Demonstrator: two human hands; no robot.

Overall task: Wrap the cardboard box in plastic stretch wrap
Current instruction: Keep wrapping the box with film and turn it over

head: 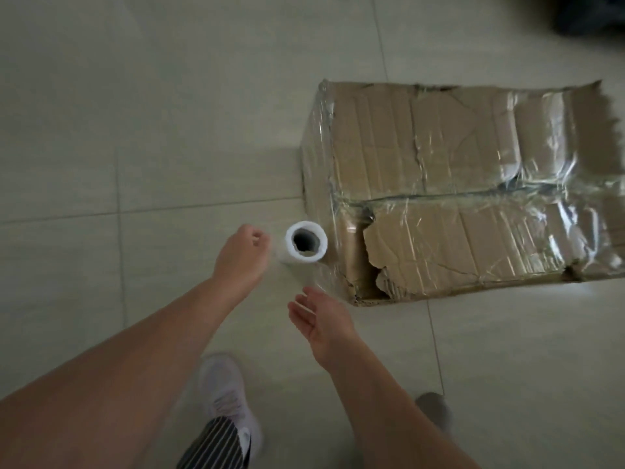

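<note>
Head view: my left hand [241,255] is loosely curled and empty beside the upright roll [306,247]; my right hand [318,316] is open, palm up. The roll stands on the floor just beside the torn box [456,184]. It looks light and slippery, so I'd grip its core.

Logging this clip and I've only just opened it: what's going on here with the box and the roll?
A person stands over a cardboard box on the tiled floor, its torn top already covered in clear film. A roll of stretch wrap stands on end at the box corner nearest the person. The left grip, fingers curled, is beside the roll; blur hides whether it touches it. The right grip is open, palm up, holding nothing, close to that corner.
</note>
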